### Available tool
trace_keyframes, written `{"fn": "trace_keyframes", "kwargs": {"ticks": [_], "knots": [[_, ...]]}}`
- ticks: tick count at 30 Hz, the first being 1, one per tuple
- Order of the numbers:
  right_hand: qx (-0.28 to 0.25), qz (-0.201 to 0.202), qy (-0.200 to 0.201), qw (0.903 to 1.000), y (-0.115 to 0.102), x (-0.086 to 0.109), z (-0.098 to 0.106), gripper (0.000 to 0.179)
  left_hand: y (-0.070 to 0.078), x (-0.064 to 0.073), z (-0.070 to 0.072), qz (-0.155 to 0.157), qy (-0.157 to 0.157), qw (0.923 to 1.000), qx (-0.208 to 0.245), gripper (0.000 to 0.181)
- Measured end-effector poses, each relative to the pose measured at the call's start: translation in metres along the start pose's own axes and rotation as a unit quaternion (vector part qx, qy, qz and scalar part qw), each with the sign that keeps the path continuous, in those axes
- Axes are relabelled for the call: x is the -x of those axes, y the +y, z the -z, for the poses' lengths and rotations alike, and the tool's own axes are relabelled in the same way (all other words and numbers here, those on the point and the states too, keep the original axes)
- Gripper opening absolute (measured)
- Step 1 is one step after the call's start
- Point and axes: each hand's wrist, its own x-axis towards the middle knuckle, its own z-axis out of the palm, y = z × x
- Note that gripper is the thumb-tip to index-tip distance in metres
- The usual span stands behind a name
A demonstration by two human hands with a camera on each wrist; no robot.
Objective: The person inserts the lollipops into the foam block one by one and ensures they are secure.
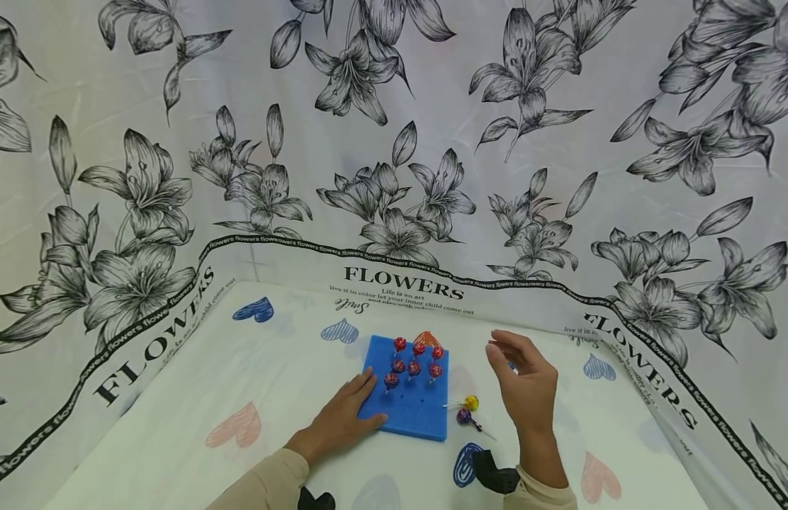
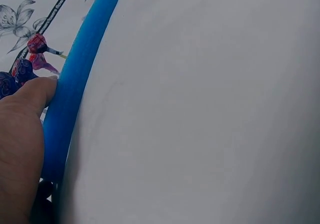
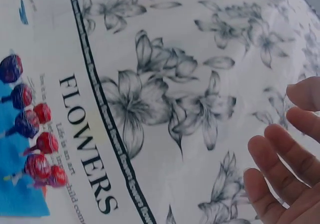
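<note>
A flat blue foam block (image 1: 403, 418) lies on the cloth, with several wrapped lollipops (image 1: 414, 368) standing in it on their sticks. My left hand (image 1: 339, 419) rests against the block's left side, fingers extended along that edge and the thumb near the front. The left wrist view shows the thumb (image 2: 42, 91) touching the block's edge. To the right of the block, my right hand (image 1: 528, 389) is raised with relaxed fingers and holds nothing. Between it and the block lie a yellow lollipop (image 1: 471, 403) and a purple lollipop (image 1: 464, 416). Small holes show in the block's front part.
A white cloth with printed hearts (image 1: 236, 426) covers the table. Behind and at both sides hangs a floral curtain (image 1: 394, 177), its black-bordered lower edge meeting the table. Black straps (image 1: 494, 473) are near both wrists.
</note>
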Motion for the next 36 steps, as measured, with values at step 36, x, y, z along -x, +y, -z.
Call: {"fn": "trace_keyframes", "kwargs": {"ticks": [36], "knots": [[0.157, -0.286, 0.014, 0.9453, 0.114, 0.077, 0.0, 0.025, -0.001, -0.003, -0.002, 0.021, -0.011, 0.9997, -0.004, 0.085]]}}
